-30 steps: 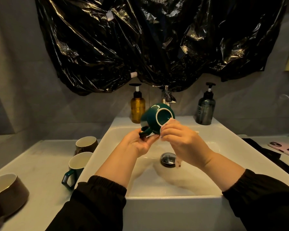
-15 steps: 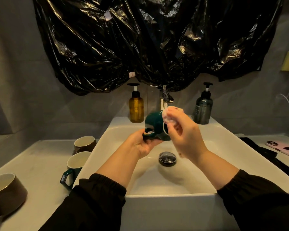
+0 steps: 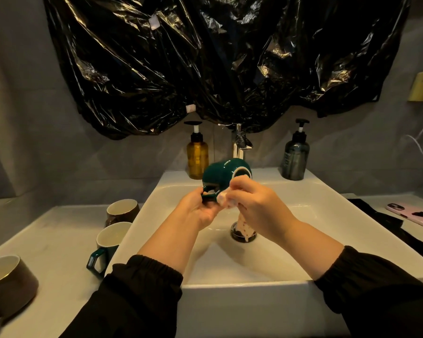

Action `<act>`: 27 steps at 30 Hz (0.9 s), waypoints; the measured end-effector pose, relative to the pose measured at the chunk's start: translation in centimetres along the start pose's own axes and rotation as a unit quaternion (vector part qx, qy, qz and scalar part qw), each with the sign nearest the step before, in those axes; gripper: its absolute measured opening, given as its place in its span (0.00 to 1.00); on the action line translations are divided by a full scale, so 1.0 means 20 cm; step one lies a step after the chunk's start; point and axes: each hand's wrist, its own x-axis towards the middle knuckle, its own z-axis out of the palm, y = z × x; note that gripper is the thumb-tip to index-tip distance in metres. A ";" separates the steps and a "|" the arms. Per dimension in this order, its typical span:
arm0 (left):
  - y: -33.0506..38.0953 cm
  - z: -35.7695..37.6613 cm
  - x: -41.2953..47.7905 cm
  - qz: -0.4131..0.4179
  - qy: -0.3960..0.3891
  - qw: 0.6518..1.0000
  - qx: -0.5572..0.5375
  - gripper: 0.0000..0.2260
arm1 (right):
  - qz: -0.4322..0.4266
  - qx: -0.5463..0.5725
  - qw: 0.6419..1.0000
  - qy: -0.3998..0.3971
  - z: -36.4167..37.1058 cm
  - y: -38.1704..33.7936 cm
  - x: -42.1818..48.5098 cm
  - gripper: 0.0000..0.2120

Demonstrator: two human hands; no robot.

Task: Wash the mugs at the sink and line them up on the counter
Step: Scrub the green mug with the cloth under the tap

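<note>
The left hand (image 3: 197,212) had its fingers curled round the handle of the green mug (image 3: 220,172), holding it on its side above the sink (image 3: 232,286), mouth toward 3 o'clock. The right hand (image 3: 257,206) had its fingers clamped on a pale cloth (image 3: 245,226) pressed at the mug's rim. At 9 o'clock of the sink, on the worktop (image 3: 56,237), stood a brown mug (image 3: 122,212), a second green mug (image 3: 109,242) and a larger brown mug (image 3: 9,286).

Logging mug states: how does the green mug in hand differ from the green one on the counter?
The held mug is tipped sideways over the sink; the counter mug stands upright. The left hand grips the held mug's handle and the right hand holds a cloth at its rim; no hand touches the counter mug. Both are green outside, pale inside.
</note>
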 end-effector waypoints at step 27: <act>-0.09 0.08 -0.04 0.190 -0.004 0.917 0.349 0.10 | 0.611 0.368 0.694 0.100 -0.08 0.18 0.10 0.13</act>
